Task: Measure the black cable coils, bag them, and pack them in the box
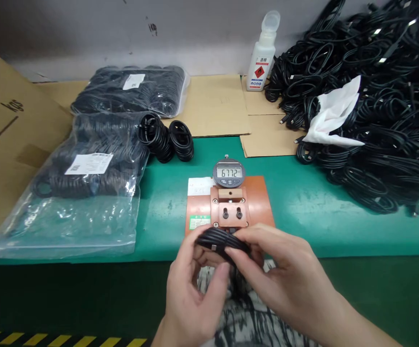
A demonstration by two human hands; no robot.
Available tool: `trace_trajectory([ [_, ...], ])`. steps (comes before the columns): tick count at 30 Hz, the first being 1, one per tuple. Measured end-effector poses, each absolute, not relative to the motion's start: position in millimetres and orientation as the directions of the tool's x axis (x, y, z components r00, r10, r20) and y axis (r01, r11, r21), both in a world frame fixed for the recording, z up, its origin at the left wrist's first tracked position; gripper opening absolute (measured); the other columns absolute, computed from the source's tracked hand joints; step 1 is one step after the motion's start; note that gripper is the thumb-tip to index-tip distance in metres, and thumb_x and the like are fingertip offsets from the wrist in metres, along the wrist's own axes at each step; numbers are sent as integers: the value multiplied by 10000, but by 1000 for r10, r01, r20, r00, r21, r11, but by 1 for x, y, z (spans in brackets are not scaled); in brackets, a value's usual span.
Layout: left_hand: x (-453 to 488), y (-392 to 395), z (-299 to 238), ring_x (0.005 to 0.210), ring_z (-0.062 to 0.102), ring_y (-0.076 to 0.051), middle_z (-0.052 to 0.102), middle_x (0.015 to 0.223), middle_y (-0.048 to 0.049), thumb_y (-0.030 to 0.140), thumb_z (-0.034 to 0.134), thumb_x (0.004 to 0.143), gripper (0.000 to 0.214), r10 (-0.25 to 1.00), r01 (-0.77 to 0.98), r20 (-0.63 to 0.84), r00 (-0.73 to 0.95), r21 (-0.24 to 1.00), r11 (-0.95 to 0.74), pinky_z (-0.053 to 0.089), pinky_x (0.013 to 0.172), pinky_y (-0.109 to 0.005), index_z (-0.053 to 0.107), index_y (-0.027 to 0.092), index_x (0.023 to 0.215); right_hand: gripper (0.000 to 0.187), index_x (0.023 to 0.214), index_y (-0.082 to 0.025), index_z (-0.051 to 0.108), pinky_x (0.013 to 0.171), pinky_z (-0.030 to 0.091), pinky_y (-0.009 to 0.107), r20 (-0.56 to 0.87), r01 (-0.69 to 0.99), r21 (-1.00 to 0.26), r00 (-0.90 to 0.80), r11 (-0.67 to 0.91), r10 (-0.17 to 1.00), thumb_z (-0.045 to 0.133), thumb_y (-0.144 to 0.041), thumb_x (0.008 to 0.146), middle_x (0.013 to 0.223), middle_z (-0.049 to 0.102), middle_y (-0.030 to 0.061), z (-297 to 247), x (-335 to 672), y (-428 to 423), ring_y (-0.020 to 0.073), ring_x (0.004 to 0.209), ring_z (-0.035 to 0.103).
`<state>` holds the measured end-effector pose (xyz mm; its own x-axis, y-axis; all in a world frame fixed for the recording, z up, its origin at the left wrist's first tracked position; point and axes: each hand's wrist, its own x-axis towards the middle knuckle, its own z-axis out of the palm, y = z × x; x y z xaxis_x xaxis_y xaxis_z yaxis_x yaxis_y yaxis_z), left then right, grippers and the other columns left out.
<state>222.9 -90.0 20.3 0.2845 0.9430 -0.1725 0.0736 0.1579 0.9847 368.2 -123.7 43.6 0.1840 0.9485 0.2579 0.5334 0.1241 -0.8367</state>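
Note:
A coiled black cable (221, 240) is held between both hands just in front of the table's near edge. My left hand (191, 294) grips its left side, thumb pressed against the coil. My right hand (285, 274) wraps fingers over its right side. Just behind the coil stands an orange test fixture (256, 197) with a digital gauge (228, 174) reading 6.772.
A large heap of loose black cables (375, 111) with a white cloth (335, 115) fills the right. Two coils (166, 137) stand mid-table. Clear bags of coiled cables (86, 168) lie left, beside a cardboard box (3, 140). A white bottle (263, 55) stands at the back.

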Motion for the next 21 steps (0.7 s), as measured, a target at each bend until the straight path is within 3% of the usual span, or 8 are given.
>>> trace_trajectory([
  [6, 226, -95, 16, 698, 684, -160, 708, 916, -37, 308, 718, 785, 478, 912, 39, -319, 259, 947, 320, 552, 675, -258, 488, 231, 1196, 122, 965, -207, 662, 565, 524, 223, 244, 528, -838, 136, 138, 960, 612, -143, 874, 741, 663, 12, 43, 371, -124, 129, 598, 599],
  [11, 231, -100, 13, 813, 700, -192, 690, 1078, -93, 257, 764, 734, 621, 876, -130, -373, 306, 895, 426, 570, 747, -288, 407, 245, 1242, 106, 957, -198, 671, 571, 535, 236, 262, 502, -849, 125, 167, 957, 623, -148, 878, 769, 688, 32, 42, 374, -125, 147, 636, 634],
  [14, 234, -102, 13, 815, 696, -186, 659, 1164, -100, 202, 800, 675, 745, 873, -171, -364, 323, 886, 432, 571, 712, -274, 360, 275, 1272, 97, 934, -198, 677, 563, 531, 232, 241, 478, -864, 115, 159, 964, 621, -142, 878, 770, 689, 31, 43, 373, -124, 143, 634, 637],
  [21, 238, -99, 12, 678, 672, -120, 709, 1001, -50, 234, 803, 681, 668, 874, -178, -432, 221, 863, 472, 550, 681, -221, 415, 255, 1224, 115, 936, -179, 703, 523, 508, 225, 237, 510, -849, 134, 138, 962, 624, -147, 860, 733, 678, 33, 42, 372, -123, 135, 580, 604],
])
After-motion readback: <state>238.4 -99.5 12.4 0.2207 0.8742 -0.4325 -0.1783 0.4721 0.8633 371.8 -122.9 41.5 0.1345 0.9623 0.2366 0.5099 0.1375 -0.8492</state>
